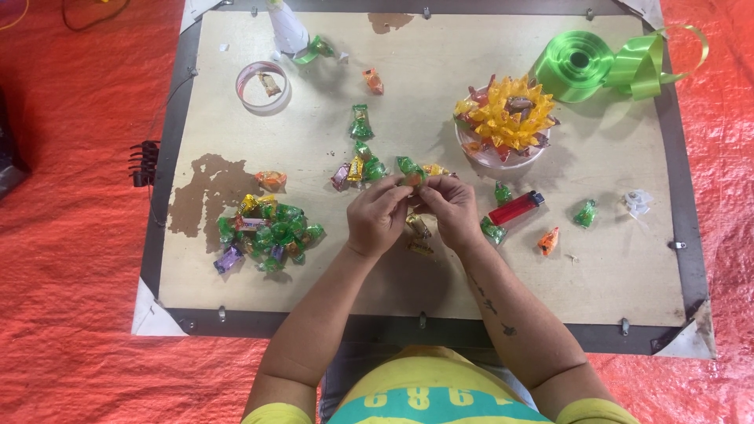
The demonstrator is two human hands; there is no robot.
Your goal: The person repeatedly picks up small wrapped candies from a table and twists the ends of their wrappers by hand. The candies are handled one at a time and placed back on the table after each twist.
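Left hand (378, 216) and right hand (449, 208) meet in a closed fingertip grip on one wrapped candy (411, 179) above the surface (440, 283); advisable to pinch the wrapper ends firmly, with loose candies (418, 235) directly beneath the grip.

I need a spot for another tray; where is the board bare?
Bare: the near right corner of the board, below the red lighter, and the strip between tape ring and candy rosette. Crowded: the candy pile and around both hands.
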